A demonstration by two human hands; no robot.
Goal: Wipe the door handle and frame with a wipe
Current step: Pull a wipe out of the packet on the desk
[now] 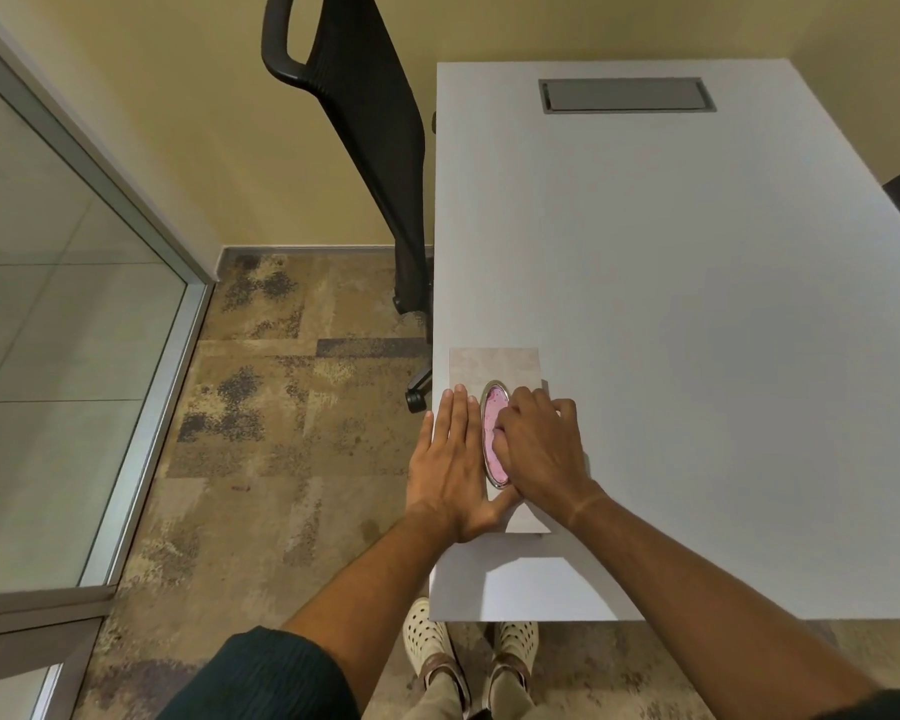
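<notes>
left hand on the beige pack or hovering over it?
Touching. The head view shows the left hand lying flat on the beige pack, straight fingers and palm overlapping its left edge with no gap or shadow between.

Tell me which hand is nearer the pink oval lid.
Right. The right hand lies over the pink lid, fingers curled on it. The left hand lies flat on the pack just beside it.

A dark green ribbed sleeve (261, 678) is worn on the left arm, ending above the elbow. The forearms and both hands are left bare. Cream perforated clogs (427, 639) with brown straps are worn on the feet, below light khaki trousers (437, 704).
</notes>
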